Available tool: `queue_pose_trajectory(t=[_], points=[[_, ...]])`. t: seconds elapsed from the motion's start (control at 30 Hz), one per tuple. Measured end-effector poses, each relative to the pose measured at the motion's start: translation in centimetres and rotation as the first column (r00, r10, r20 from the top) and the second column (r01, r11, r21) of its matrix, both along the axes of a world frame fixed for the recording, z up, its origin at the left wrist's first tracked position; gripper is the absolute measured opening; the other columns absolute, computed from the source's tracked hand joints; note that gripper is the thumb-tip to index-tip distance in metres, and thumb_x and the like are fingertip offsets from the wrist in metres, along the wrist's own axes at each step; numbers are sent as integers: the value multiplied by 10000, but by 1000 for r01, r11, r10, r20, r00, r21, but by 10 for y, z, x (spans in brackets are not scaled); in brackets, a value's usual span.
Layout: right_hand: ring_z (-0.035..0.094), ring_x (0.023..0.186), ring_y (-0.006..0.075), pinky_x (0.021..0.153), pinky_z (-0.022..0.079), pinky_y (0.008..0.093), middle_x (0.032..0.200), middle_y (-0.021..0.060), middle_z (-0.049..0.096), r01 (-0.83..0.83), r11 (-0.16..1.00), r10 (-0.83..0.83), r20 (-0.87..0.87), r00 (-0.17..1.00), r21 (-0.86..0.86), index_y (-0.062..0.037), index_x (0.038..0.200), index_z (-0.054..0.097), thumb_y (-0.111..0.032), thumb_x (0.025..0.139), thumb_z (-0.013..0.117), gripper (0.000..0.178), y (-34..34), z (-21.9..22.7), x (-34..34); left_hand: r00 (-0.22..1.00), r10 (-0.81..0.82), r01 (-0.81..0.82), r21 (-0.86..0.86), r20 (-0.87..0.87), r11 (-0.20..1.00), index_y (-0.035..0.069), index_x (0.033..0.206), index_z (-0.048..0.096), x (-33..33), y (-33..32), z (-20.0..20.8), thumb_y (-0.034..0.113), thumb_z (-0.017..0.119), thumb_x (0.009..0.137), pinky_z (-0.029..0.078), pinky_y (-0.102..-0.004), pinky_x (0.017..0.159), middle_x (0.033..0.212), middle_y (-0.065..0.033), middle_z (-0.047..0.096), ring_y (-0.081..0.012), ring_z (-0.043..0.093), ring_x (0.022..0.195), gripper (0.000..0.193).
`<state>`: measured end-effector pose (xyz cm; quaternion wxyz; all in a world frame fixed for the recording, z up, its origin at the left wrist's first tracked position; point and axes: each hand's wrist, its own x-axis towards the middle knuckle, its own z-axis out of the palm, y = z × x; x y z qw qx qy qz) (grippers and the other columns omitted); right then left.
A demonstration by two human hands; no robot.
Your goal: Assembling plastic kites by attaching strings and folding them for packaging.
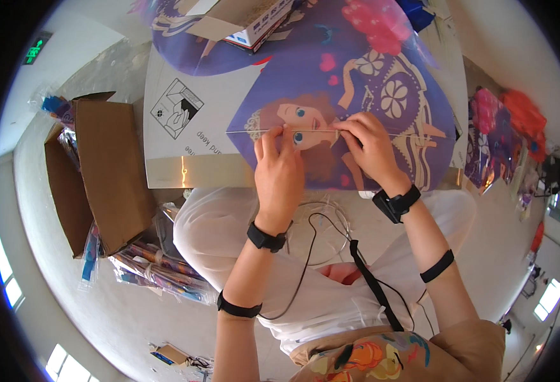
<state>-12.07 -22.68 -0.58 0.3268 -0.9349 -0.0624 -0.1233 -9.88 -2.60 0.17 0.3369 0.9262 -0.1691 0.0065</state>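
A purple printed fabric sheet (356,83), kite-like in shape with a cartoon princess on it, lies spread over the work surface in front of me. Across it, from left to right, runs a thin pale rod (407,134). My left hand (280,172) has its fingertips closed on the rod near the printed crown and eye. Just to the right, my right hand (370,149) pinches at the same line with thumb and forefinger; a small pale piece shows beside those fingertips. What exactly sits between the fingers is partly hidden.
An open white carton (254,28) stands on the far part of the surface (172,162). To the left is an open brown cardboard box (114,178) with plastic-wrapped colourful bundles (165,274) beside it. More printed sheets (493,140) lie at the right. A dark cable (305,261) loops over my lap.
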Motion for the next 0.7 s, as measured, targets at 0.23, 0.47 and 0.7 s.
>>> queue_pose_trajectory(t=[0.23,0.47,0.7], points=[[582,891,265,799,483,369,913,47,581,-20,995,20,-7,1000,-100,-73,947,645,-75,743,709,214,-1,12,-2,1000,-18,18,-2,-3,1000,34,1292,513,-2,0,-1,19,632,816,487,-413,879,1180,-132,520,-345,496,1110,491],[582,852,253,779,477,364,868,42,574,-51,989,51,-6,999,-138,-75,884,617,-69,728,711,183,-2,9,5,1000,-23,23,-3,-13,1000,43,1284,510,-2,2,-1,23,630,818,494,-410,874,1179,-124,524,-336,498,1112,482],[570,812,255,753,461,363,850,40,569,-67,991,61,-59,996,-117,-74,859,596,-63,731,708,170,-12,8,7,999,-29,28,41,20,999,36,1267,528,-2,0,-2,26,630,819,505,-389,862,1181,-117,525,-326,506,1112,460]])
